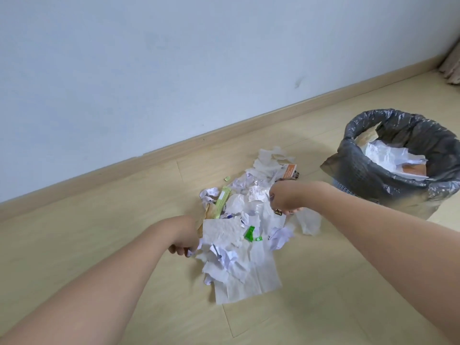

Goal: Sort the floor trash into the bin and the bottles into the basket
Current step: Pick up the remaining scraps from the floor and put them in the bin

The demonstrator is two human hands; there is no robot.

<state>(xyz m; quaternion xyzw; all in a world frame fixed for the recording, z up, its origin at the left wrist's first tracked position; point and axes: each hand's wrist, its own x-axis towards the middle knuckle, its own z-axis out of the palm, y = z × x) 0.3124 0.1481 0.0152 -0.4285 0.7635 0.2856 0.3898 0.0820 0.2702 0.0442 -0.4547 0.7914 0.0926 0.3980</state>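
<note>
Crumpled white paper and tissue trash (pixel 239 235) lies heaped left of the black-lined bin (pixel 373 175). The left hand (pixel 185 239) pinches the heap's left edge. The right hand (pixel 283 199) clamps a wrapper.

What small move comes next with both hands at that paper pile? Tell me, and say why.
Probably lift the gathered armful and swing it right to the bin. The left hand and right hand already bracket the trash pile from opposite sides, and the lined bin stands open close by, only partly filled.
</note>
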